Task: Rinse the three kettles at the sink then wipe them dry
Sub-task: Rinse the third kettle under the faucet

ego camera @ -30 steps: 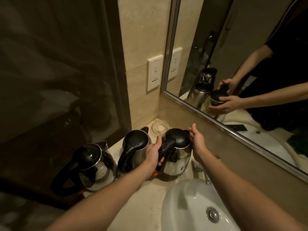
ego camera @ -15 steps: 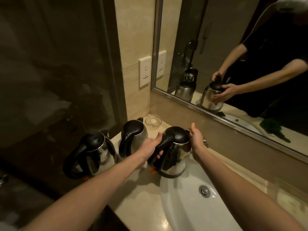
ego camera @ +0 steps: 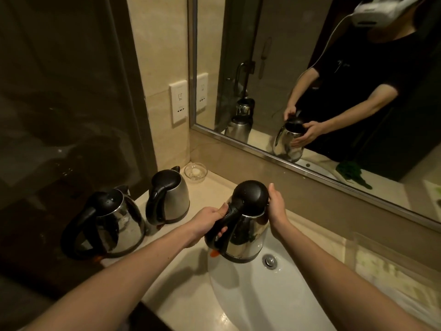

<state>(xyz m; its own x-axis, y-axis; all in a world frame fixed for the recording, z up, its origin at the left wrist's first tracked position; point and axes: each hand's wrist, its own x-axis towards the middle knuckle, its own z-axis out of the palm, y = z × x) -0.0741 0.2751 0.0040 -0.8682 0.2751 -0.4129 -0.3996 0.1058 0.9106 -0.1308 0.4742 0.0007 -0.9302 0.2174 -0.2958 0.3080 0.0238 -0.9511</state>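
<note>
Three steel kettles with black lids and handles are in view. One kettle (ego camera: 243, 232) hangs over the left rim of the white sink (ego camera: 269, 297). My left hand (ego camera: 210, 218) grips its black handle. My right hand (ego camera: 276, 206) lies against the far side of the kettle by its lid, fingers fairly straight. A second kettle (ego camera: 170, 194) stands on the counter further back on the left. The third kettle (ego camera: 109, 223) stands nearest the counter's left end.
A small glass dish (ego camera: 195, 172) sits in the back corner of the beige counter (ego camera: 191, 290). A wall mirror (ego camera: 310, 80) runs behind the sink and shows a green cloth. A socket plate (ego camera: 178, 103) is on the tiled wall. The drain plug (ego camera: 269, 261) is in the basin.
The held kettle has moved right, from the counter beside the other two to above the sink's left rim. Both hands stayed on it. The view shifted right and up.
</note>
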